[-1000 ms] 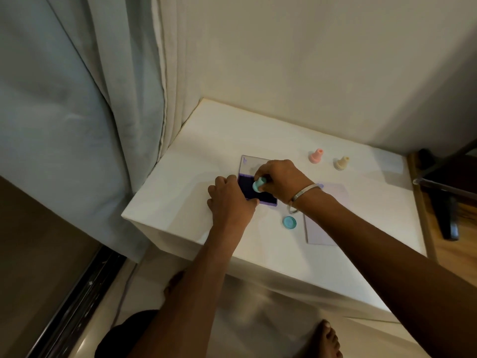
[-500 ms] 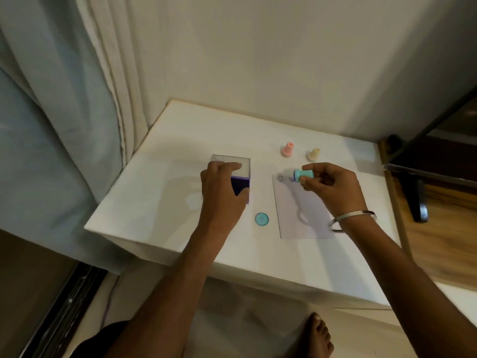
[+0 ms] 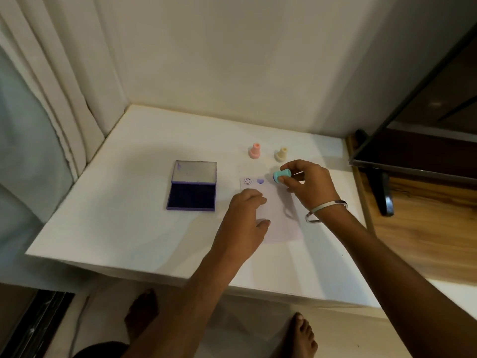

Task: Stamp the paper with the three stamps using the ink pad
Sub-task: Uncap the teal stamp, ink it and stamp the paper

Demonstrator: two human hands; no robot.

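Note:
A pale lilac paper [image 3: 280, 218] lies on the white table [image 3: 129, 228], with a smiley print and a purple heart print along its top edge. My left hand [image 3: 245, 220] rests flat on the paper's left side, fingers apart. My right hand [image 3: 308, 184] holds the teal stamp [image 3: 281, 175] tilted sideways just above the paper's top right part. The purple ink pad [image 3: 192, 195] sits open to the left, lid raised. A pink stamp [image 3: 255, 151] and a yellow stamp [image 3: 281, 154] stand upright behind the paper.
A wall runs behind the table and curtains [image 3: 38, 112] hang at the left. A dark screen on a stand [image 3: 413, 151] sits at the right over a wooden surface. My bare feet [image 3: 302, 334] are on the floor below the table's front edge.
My right hand carried the teal stamp from the ink pad to the paper, and a heart print now shows there. My left hand left the ink pad and came onto the paper, covering the teal cap.

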